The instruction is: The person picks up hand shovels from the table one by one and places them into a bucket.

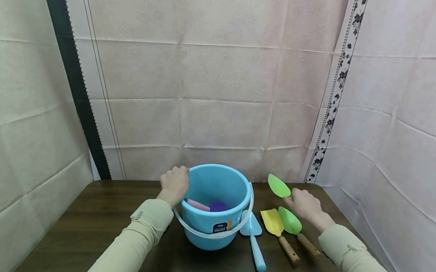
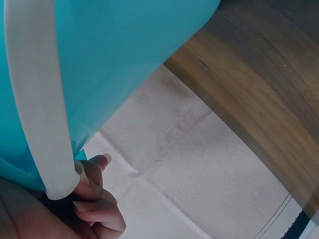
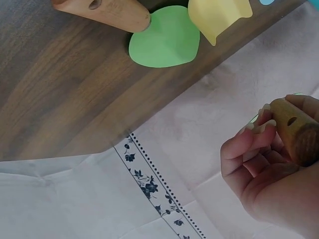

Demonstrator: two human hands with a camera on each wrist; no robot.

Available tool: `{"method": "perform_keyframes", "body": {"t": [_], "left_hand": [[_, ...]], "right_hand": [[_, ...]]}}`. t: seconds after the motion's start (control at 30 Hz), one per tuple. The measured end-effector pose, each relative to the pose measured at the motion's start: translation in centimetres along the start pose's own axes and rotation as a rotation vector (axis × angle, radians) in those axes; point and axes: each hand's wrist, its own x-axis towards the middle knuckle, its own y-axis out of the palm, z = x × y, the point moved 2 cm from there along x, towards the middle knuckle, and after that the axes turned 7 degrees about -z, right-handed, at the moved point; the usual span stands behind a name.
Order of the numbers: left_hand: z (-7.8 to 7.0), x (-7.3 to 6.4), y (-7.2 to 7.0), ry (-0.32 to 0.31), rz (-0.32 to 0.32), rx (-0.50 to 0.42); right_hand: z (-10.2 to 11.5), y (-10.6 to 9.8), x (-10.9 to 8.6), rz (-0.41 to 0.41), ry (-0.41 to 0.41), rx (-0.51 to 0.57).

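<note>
A blue bucket (image 1: 219, 178) with a white carrying handle (image 1: 214, 235) stands on the table. My left hand (image 1: 174, 186) grips its rim on the left side; the left wrist view shows curled fingers (image 2: 102, 209) by the handle's end. Inside the bucket lie a pink thing (image 1: 197, 205) and a purple thing (image 1: 218, 206), mostly hidden by the wall. My right hand (image 1: 307, 205) holds a green trowel (image 1: 278, 186) by its wooden handle (image 3: 294, 127), raised over the table's far right part, its blade pointing up and left.
Right of the bucket, a blue toy shovel (image 1: 257, 252), a yellow shovel (image 1: 272, 221) and a second green trowel (image 1: 290, 220) lie side by side on the dark wooden table (image 1: 83, 224). Cloth curtains (image 1: 229, 74) hang behind the table and at both sides.
</note>
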Motion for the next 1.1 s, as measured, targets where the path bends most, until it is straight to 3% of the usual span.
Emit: {"method": "perform_keyframes", "body": {"t": [0.57,1.1], "left_hand": [[-0.1,0.0,-0.1,0.005,-0.005,-0.005],[0.1,0.1,-0.2,0.02,0.002,0.004]], "right_hand": [[1.2,-0.7,0.4,-0.009,-0.013,0.013],[4.2,-2.7,1.6,-0.061,-0.082,0.023]]}}
